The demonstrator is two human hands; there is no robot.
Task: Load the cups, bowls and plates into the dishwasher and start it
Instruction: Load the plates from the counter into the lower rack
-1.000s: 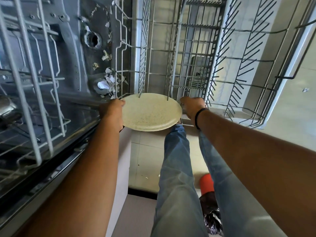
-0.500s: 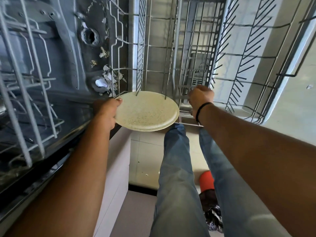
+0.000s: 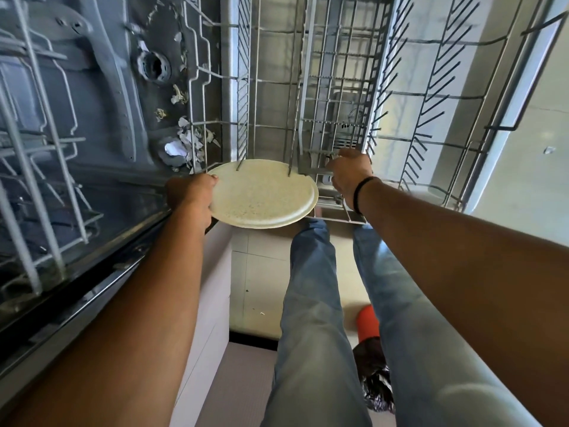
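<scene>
At nine o'clock the open dishwasher tub (image 3: 101,97) fills the side of the view, its grey floor strewn with scraps of paper-like debris (image 3: 184,143) near the drain, and a white wire upper rack (image 3: 37,155) crosses in front of it.

The left hand (image 3: 191,195) comes up from seven o'clock and grips the plate (image 3: 264,194) by its rim at the plate's nine o'clock edge, fingers curled round and under it, thumb side on top. The plate sits just above centre, held roughly flat and tipped slightly, at the near edge of the pulled-out lower rack (image 3: 431,118); two of the rack's tines cross in front of its far rim at twelve o'clock.

The plate is round, pale cream with fine darker speckles over its face, and has a shallow raised rim.

The right hand (image 3: 349,172) lies just beside the plate at its three o'clock, apart from it, with fingers curled over a wire of the rack's grey basket section (image 3: 335,97). A black band (image 3: 360,192) circles that wrist.

The lower rack spreads from twelve to two o'clock, rows of slanted tines along its sides. Below, at six o'clock, are legs in blue jeans (image 3: 314,318) over a pale tiled floor (image 3: 258,291), with something orange (image 3: 368,323) at five o'clock.
</scene>
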